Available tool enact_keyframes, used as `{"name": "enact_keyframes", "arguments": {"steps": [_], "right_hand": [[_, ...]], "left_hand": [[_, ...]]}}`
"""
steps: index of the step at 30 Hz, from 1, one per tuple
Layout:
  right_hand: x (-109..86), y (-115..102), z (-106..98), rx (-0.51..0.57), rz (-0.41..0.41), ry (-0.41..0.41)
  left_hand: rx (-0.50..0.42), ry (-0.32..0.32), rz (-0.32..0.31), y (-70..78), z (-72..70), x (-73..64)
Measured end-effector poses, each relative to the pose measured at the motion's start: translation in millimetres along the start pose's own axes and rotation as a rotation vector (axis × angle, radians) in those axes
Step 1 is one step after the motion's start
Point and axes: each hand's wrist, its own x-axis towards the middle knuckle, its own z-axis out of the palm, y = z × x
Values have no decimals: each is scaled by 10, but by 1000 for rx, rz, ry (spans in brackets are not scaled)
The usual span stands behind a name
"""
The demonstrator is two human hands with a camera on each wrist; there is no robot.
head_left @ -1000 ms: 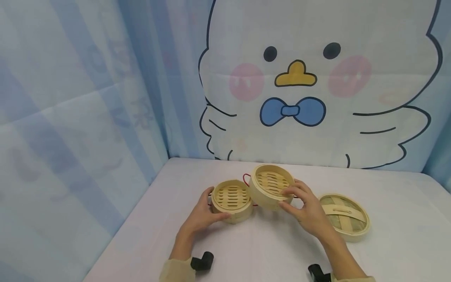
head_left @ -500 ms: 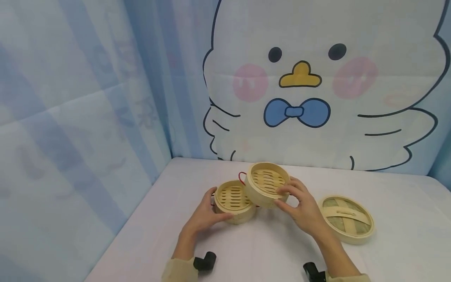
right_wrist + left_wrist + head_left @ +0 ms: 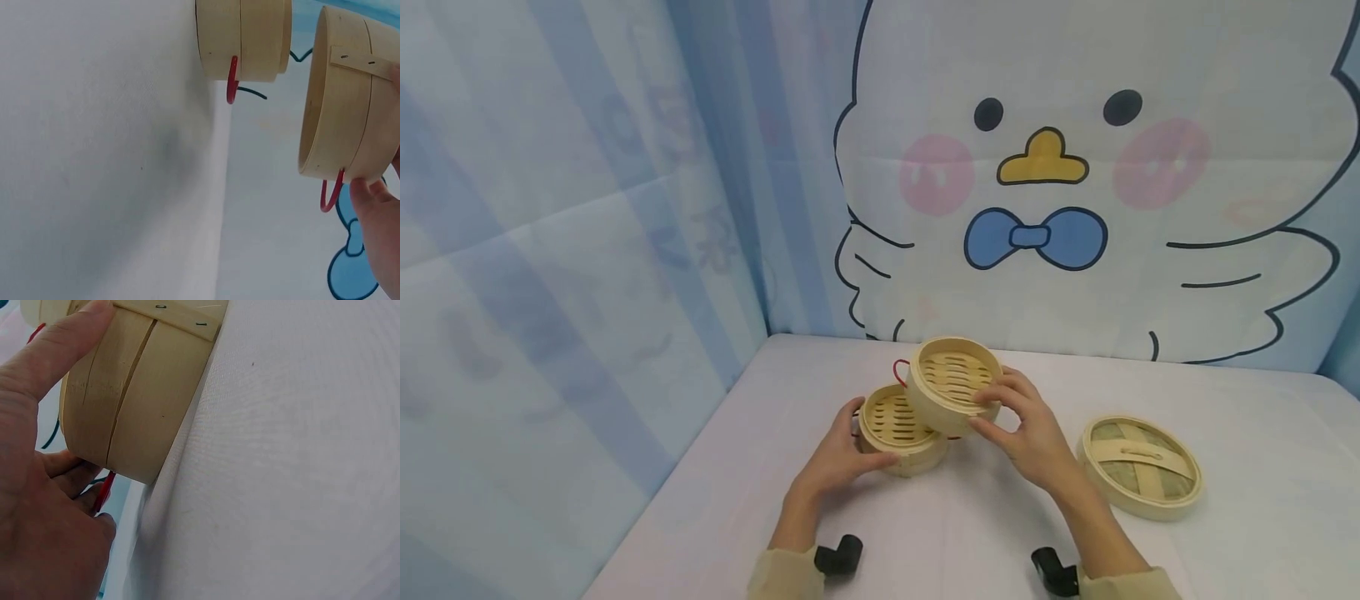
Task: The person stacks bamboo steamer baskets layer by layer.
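Two round bamboo steamer baskets with slatted floors and red loop handles are in the head view. My left hand [image 3: 837,457] holds the lower steamer basket [image 3: 917,459] on the table, thumb on its near side and fingers around its left side. With thumb and fingers my right hand [image 3: 1032,432] grips the upper steamer basket [image 3: 946,407] by its right side. That basket is raised and slightly tilted, overlapping the lower one's right part in the head view. From the right wrist, a gap shows between the raised basket [image 3: 350,106] and the lower basket [image 3: 244,37].
A woven bamboo steamer lid [image 3: 1141,468] with a strap handle lies on the white table [image 3: 970,533], right of my right hand. Behind the table hangs a curtain [image 3: 1037,308] printed with a cartoon chick; another striped curtain [image 3: 550,292] runs along the left.
My right hand has carried the upper steamer basket left and slightly up, over more of the lower one. My left hand keeps its hold; the view has shifted a little.
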Motion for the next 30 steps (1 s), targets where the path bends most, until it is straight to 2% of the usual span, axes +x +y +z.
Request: {"name": "enact_keyframes", "arguments": {"steps": [15, 21, 30], "right_hand": [[96, -168, 278, 7, 38, -42], [113, -227, 352, -8, 44, -54], [122, -250, 449, -6, 0, -67]], "left_hand": [[-18, -9, 4, 3, -17, -5], [-27, -20, 28, -18, -35, 8], [-36, -19, 45, -42, -37, 19]]}}
